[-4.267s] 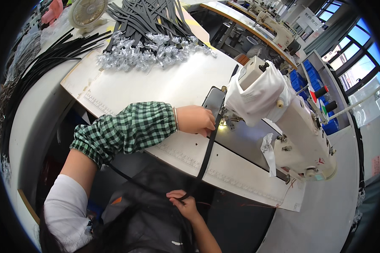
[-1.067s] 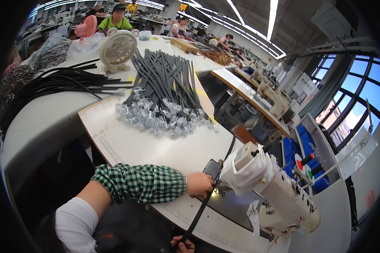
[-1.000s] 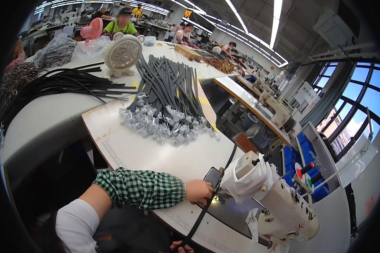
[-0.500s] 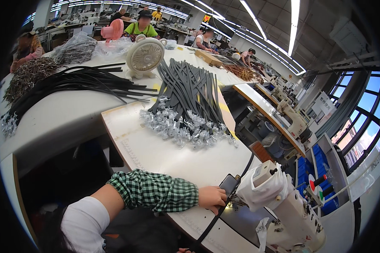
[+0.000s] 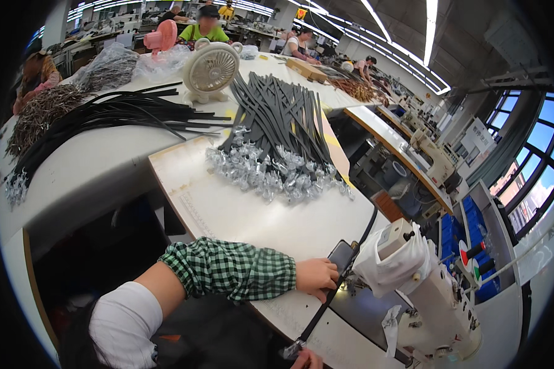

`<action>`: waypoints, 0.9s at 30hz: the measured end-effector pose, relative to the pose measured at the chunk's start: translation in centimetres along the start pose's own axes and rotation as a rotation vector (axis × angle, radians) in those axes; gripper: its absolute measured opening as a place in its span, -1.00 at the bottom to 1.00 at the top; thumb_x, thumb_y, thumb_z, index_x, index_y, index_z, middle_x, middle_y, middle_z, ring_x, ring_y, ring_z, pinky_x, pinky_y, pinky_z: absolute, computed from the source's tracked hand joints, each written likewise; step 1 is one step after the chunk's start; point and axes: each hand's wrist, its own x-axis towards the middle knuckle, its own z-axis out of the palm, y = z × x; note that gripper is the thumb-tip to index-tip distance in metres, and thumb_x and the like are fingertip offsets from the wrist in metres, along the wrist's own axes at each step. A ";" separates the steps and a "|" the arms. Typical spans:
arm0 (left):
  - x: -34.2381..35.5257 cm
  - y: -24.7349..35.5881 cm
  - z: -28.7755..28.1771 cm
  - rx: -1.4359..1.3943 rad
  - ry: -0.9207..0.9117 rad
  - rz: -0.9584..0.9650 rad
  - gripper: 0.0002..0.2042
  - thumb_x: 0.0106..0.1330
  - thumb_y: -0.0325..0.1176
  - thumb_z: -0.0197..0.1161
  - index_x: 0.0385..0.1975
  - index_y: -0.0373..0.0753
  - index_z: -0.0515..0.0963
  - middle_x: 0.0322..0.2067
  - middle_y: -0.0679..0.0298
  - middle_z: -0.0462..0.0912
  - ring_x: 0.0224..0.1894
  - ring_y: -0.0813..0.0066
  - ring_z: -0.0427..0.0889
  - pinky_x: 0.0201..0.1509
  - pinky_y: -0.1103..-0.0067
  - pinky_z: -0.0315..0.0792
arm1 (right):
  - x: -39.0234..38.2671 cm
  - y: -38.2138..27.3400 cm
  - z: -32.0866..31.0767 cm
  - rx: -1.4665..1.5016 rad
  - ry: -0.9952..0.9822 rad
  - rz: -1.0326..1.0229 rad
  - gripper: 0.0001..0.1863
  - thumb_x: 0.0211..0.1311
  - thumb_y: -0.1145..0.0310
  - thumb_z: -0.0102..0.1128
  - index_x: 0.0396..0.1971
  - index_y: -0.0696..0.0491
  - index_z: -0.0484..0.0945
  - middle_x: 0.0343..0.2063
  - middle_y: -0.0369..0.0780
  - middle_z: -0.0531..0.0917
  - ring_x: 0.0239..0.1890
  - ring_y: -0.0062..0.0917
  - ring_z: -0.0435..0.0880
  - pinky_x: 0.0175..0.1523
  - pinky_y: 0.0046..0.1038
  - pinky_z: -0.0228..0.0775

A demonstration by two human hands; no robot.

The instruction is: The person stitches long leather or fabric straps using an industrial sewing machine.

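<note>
A long black strap (image 5: 367, 226) runs slantwise under the needle area of a white sewing machine (image 5: 434, 295). My left hand (image 5: 317, 275), in a green and black checked sleeve cover, lies on the machine bed with its fingers closed on the strap, beside a dark flat device (image 5: 341, 253). At the lower edge my right hand (image 5: 308, 359) shows only in part. Its fingers pinch the strap's near end, which carries a clear plastic-wrapped piece (image 5: 293, 350). A white cloth (image 5: 375, 267) covers the machine's head.
Dark straps (image 5: 280, 114) with plastic-wrapped ends lie ahead on the white table (image 5: 197, 184). More black straps (image 5: 98, 117) lie left, near a beige fan (image 5: 212, 69). Thread spools (image 5: 471, 251) stand right of the machine. Other people work in the back.
My right hand has come further into view at the lower edge with the strap's wrapped end. The left hand stays on the strap by the machine. The whole view has shifted slightly.
</note>
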 end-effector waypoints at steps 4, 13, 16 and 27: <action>0.2 -0.6 -0.4 0.003 0.035 0.029 -0.57 -0.09 -0.06 0.28 -0.29 -0.26 0.54 -0.26 0.23 0.51 -0.15 0.29 0.43 -0.04 0.42 0.29 | 4.5 -0.1 -0.6 -0.122 -0.187 -0.282 -0.62 -0.32 0.73 0.05 -0.38 0.10 0.59 -0.45 -0.19 0.54 -0.46 -0.34 0.48 -0.39 -0.43 0.34; 0.2 -0.7 -0.9 0.022 -0.017 -0.016 -0.57 -0.09 -0.07 0.30 -0.28 -0.26 0.56 -0.19 0.24 0.52 -0.11 0.33 0.43 0.01 0.45 0.29 | 7.2 2.6 1.4 -0.059 -0.283 -0.392 -0.61 -0.38 0.69 0.16 -0.35 0.14 0.56 -0.35 -0.27 0.58 -0.47 -0.44 0.49 -0.43 -0.50 0.38; 0.1 -0.6 -0.7 0.014 -0.021 -0.016 -0.56 -0.10 -0.07 0.30 -0.29 -0.26 0.56 -0.21 0.25 0.52 -0.12 0.34 0.43 0.00 0.45 0.30 | 7.8 2.8 1.6 -0.061 -0.275 -0.424 -0.59 -0.39 0.69 0.16 -0.34 0.15 0.56 -0.34 -0.26 0.58 -0.49 -0.44 0.49 -0.45 -0.51 0.38; 0.0 -0.7 0.1 0.009 0.046 0.006 -0.71 -0.08 -0.24 0.28 -0.38 -0.28 0.58 -0.32 0.32 0.57 -0.20 0.41 0.47 -0.13 0.53 0.37 | 11.3 4.9 2.3 -0.078 -0.348 -0.499 -0.61 -0.29 0.68 0.09 -0.30 0.12 0.54 -0.25 -0.23 0.59 -0.49 -0.43 0.59 -0.42 -0.51 0.42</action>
